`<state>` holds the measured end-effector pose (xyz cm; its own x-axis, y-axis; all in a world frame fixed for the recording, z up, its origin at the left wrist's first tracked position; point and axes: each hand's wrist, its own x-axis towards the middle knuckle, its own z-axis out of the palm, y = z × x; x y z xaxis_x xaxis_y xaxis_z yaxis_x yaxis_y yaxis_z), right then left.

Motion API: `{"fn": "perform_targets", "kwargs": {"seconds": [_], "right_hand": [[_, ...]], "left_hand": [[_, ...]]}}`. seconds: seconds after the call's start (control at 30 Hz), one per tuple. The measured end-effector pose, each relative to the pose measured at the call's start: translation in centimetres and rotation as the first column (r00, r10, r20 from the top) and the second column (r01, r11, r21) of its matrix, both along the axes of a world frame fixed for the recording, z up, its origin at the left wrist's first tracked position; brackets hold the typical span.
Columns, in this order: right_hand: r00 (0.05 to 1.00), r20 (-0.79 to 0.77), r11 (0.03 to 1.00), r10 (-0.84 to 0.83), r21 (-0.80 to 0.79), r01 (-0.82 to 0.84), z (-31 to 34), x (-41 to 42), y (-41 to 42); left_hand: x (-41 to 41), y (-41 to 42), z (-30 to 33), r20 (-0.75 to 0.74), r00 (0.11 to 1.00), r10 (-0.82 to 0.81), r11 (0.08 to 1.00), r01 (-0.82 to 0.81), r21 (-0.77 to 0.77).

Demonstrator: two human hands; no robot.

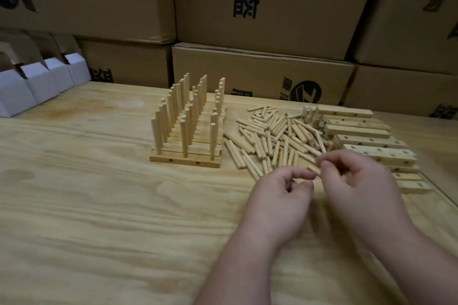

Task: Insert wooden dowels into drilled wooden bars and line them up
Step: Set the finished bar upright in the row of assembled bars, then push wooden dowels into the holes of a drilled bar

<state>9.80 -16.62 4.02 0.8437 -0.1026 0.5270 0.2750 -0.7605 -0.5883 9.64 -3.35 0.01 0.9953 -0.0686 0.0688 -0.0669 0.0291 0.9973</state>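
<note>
At the far left, white paper boxes (37, 82) stand on the wooden table (99, 193). In the middle, finished bars (186, 156) lie side by side, each with dowels (184, 116) standing upright in them. Just to the right lies a loose pile of dowels (272, 138), and beside it empty drilled bars (366, 141) are stacked in a row. In front of the pile, the left hand (280, 195) has curled fingers; I cannot tell if it holds something. The right hand (359, 186) pinches one small dowel (313, 169) at the pile's near edge. Cardboard boxes (272, 7) stand behind the table.
</note>
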Motion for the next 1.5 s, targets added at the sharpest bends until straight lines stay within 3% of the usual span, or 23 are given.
{"fn": "perform_targets", "kwargs": {"seconds": [0.1,0.2,0.27,0.33,0.47,0.67,0.9,1.1,1.3,1.5], "right_hand": [[0.975,-0.087,0.978,-0.203,-0.061,0.198,-1.4,0.2,-4.6],[0.876,-0.299,0.925,-0.377,-0.159,0.344,-2.0,1.1,-6.6],[0.802,-0.388,0.890,-0.454,-0.235,0.391,-2.2,1.5,-6.6],[0.786,-0.392,0.875,-0.479,-0.285,0.391,-2.4,1.6,-6.0],[0.829,-0.368,0.895,-0.421,-0.314,0.315,-3.0,1.3,-5.2],[0.925,-0.303,0.970,-0.230,-0.150,0.192,-2.6,1.1,-4.9],[0.911,-0.290,0.948,-0.293,-0.212,0.238,-2.7,1.3,-5.3],[0.975,-0.220,0.999,0.023,-0.031,-0.030,-2.5,1.2,-4.3],[0.966,-0.229,0.974,-0.121,-0.217,0.071,-3.0,1.8,-5.2],[0.978,-0.195,0.981,0.080,-0.158,-0.111,-3.5,1.7,-4.4]], "left_hand": [[0.0,0.0,0.2,-0.018,1.000,-0.002,1.000,0.001,-0.030],[0.0,0.0,0.2,-0.005,1.000,0.024,0.999,-0.024,-0.031],[0.0,0.0,0.4,-0.013,0.999,0.042,0.998,-0.042,-0.036],[0.1,0.0,0.4,-0.020,0.997,0.069,0.997,-0.070,-0.041],[0.1,0.1,0.5,-0.027,0.995,0.096,0.993,-0.098,-0.069],[0.1,0.1,0.6,-0.017,0.994,0.112,0.990,-0.113,-0.089],[0.1,0.2,0.6,-0.005,0.993,0.119,0.990,-0.119,-0.072],[0.1,0.1,0.7,-0.012,0.991,0.131,0.987,-0.132,-0.096],[0.0,0.2,0.7,-0.014,0.993,0.117,0.989,-0.118,-0.087],[0.1,0.1,0.6,-0.014,0.994,0.110,0.990,-0.111,-0.086]]}}
